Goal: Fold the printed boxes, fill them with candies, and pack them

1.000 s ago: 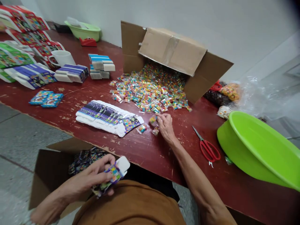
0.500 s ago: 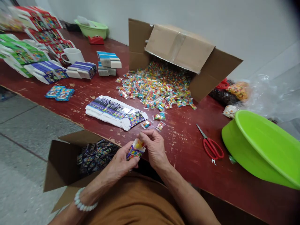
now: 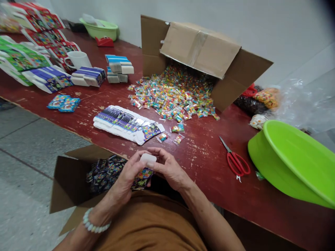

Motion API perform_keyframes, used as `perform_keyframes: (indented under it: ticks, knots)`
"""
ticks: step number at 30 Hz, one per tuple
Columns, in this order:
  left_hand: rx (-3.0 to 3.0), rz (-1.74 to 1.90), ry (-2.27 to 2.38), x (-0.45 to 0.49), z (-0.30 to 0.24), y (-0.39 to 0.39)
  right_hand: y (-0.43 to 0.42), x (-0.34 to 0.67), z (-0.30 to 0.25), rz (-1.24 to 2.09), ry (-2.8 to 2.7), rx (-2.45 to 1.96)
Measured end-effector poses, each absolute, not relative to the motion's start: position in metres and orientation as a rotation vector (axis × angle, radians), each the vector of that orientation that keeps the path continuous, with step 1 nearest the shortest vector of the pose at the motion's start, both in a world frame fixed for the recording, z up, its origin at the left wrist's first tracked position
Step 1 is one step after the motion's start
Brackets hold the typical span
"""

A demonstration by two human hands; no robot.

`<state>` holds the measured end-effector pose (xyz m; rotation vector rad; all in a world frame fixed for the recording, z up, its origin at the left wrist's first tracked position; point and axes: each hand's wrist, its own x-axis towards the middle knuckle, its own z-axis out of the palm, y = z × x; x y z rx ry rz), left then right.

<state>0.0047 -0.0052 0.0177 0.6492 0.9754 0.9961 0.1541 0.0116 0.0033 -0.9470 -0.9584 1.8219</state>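
A small purple candy box (image 3: 142,177) sits between my hands, just off the table's front edge. My left hand (image 3: 126,178) is wrapped round its side. My right hand (image 3: 171,170) closes on the top end, its thumb against the white end flap (image 3: 148,158). The flap hides whatever is inside. Beyond my hands lies a row of flat purple boxes (image 3: 117,122), with one loose box (image 3: 149,129) at its right end. Beside it are a few wrapped candies (image 3: 178,128). A large heap of wrapped candies (image 3: 170,97) spills from a tipped carton (image 3: 200,45).
Red-handled scissors (image 3: 237,162) and a green basin (image 3: 277,167) stand on the right. Below the table edge at left is an open carton (image 3: 69,177) of dark printed packs. Stacked boxes (image 3: 39,57), a white mug (image 3: 78,60) and two blue boxes (image 3: 64,103) occupy the left.
The candy box was open at the top with yellow-orange contents showing; now a white flap covers that end. Both hands have come closer together and shifted slightly left.
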Motion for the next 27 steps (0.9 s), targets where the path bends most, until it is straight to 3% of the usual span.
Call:
perform_keyframes:
  ticks: [8, 16, 21, 27]
  knots:
    - [0.431, 0.849, 0.888, 0.001, 0.024, -0.003, 0.01, 0.164, 0.001, 1.046, -1.643, -0.979]
    - [0.439, 0.872, 0.933, 0.004, 0.027, -0.003, 0.013, 0.157, 0.001, 1.277, -1.441, -1.202]
    - [0.355, 0.864, 0.893, 0.001, 0.026, -0.001, 0.014, 0.162, 0.01, 0.959, -1.749, -0.992]
    - [0.278, 0.956, 0.88, 0.001, 0.019, 0.002, 0.002, 0.157, 0.001, 0.931, -1.888, -0.947]
